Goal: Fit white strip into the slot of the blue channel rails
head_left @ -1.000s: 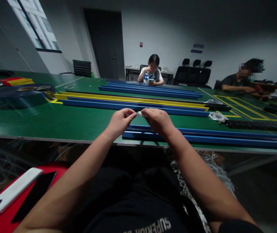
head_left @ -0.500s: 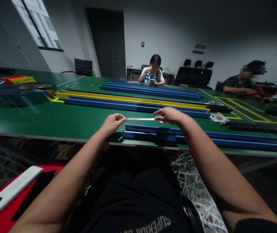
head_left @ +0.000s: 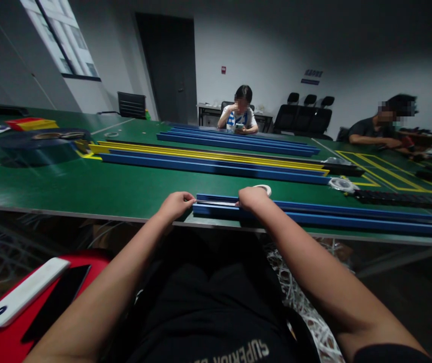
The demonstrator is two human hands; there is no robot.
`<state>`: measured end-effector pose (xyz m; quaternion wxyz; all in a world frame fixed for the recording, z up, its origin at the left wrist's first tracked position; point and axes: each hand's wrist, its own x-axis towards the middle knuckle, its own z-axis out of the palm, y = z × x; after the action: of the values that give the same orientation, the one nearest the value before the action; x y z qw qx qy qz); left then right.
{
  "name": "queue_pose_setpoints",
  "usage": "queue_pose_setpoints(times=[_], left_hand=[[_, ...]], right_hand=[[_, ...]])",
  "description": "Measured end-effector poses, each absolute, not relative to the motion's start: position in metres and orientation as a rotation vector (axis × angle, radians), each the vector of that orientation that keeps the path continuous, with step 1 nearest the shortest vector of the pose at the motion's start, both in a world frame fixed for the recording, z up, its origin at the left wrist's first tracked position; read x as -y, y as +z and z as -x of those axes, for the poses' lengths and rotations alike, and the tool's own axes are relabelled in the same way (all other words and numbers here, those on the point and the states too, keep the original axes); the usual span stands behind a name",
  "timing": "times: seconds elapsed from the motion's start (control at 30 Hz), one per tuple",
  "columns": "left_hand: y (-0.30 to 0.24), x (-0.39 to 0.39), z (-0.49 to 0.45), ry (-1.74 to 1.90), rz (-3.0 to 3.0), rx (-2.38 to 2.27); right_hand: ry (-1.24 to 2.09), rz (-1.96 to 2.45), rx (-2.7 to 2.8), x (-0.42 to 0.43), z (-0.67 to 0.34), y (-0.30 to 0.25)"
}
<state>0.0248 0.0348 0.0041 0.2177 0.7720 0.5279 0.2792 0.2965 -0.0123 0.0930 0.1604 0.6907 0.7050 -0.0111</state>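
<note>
My left hand [head_left: 175, 204] pinches one end of a thin white strip of tape [head_left: 216, 202]. My right hand [head_left: 252, 198] grips its other end together with a small white tape roll [head_left: 263, 189]. The strip is stretched taut between them and lies along the near end of a long blue rail [head_left: 336, 217] by the front edge of the green table [head_left: 87, 186]. Both hands are closed and rest low on the table.
More blue and yellow rails [head_left: 216, 159] lie across the table's middle, with a black strip [head_left: 405, 199] and a clear bag [head_left: 342, 184] at the right. Two people sit at the far side. A red case with a white device [head_left: 22, 297] lies at my lower left.
My hands drew apart, pulling the tape out from a short piece to a long strip, then dropped down onto the near blue rail.
</note>
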Motion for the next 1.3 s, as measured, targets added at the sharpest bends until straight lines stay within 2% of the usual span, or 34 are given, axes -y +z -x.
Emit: queue_pose_setpoints(times=[0.53, 1.3], left_hand=[[-0.001, -0.029, -0.041, 0.658, -2.177, -1.717], [0.010, -0.047, -0.039, 0.567, -2.231, -1.631]], right_hand=[[-0.075, -2.049, -1.998, 0.003, -0.297, 0.083], [-0.151, -1.933, -1.934, -0.017, -0.298, 0.084]])
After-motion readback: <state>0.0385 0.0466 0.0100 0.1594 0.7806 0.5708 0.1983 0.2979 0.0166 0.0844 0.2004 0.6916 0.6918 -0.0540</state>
